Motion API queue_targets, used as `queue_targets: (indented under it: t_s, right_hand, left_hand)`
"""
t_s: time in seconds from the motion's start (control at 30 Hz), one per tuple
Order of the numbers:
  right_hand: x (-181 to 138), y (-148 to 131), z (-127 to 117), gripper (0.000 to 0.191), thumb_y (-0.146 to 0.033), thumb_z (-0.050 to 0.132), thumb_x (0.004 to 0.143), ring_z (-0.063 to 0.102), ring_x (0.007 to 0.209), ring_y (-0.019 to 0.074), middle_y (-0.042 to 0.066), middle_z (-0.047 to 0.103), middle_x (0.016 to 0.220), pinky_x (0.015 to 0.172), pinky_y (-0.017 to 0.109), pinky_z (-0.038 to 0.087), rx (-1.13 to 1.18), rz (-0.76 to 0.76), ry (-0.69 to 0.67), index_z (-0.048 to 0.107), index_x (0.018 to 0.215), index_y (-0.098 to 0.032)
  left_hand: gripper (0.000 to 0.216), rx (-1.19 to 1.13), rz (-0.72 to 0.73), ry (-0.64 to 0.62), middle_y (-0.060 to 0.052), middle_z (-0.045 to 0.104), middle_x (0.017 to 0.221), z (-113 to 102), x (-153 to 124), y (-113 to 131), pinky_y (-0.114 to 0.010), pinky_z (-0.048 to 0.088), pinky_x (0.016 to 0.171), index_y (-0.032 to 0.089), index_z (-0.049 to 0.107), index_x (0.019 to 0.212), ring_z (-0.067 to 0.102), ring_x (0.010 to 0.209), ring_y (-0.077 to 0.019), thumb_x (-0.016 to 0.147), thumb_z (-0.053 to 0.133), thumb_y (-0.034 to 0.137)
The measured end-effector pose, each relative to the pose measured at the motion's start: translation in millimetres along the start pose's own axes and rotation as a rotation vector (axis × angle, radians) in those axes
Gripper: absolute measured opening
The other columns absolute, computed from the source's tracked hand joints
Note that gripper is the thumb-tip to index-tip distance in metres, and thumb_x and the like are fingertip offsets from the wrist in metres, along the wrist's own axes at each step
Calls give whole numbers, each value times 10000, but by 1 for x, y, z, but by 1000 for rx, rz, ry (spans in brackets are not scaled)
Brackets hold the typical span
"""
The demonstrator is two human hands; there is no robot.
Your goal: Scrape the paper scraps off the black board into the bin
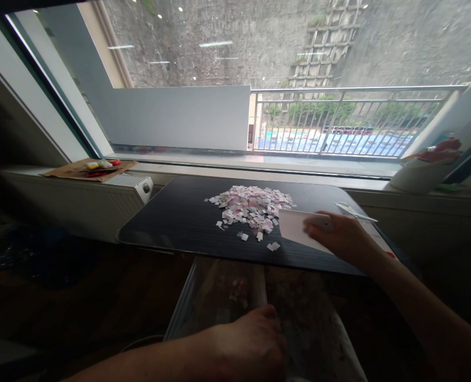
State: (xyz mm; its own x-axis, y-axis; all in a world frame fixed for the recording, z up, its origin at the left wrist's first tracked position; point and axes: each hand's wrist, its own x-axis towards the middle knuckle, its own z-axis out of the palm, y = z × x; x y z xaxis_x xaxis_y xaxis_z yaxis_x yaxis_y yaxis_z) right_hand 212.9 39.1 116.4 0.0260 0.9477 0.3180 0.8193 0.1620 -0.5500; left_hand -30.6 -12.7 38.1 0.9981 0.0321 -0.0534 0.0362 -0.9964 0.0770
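A pile of small cut paper pieces [251,204], white and pinkish, lies on the dark table [172,217], with several loose bits in front of it. My right hand [334,233] is closed around a white flat scraper-like piece [293,225], whose left end reaches the pile's right edge. Below the table's front edge is a clear plastic bin [183,297] with some paper bits inside. My left hand [255,339] is closed at the bin's right rim; its fingertips are partly hidden in shadow.
At the table's right side lie a white thin object [357,212] and a sheet with red marks. A radiator [128,188] and a brown board [68,168] with colourful items are to the left. A white pot [418,172] stands on the right sill beneath the window.
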Motion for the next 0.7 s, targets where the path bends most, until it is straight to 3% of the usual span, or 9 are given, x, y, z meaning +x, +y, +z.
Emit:
queue_targets:
  t_s: [0.27,0.7]
  right_hand:
    - [-13,-5,-5,261,-447,639,773,492,524,146,-15,578,559,485,262,395,59,-15,-34,713,703,-207]
    - [-23,15,-9,300,-495,655,737,631,620,193,14,733,682,580,292,479,182,121,-18,766,782,-221]
  left_hand:
    - [265,-40,-2,-57,7,638,680,-7,2,1,-362,418,893,180,603,577,476,624,-141,805,739,178]
    - [229,-41,24,-17,6,652,669,-7,0,-1,-375,425,819,192,611,569,488,603,-152,753,743,159]
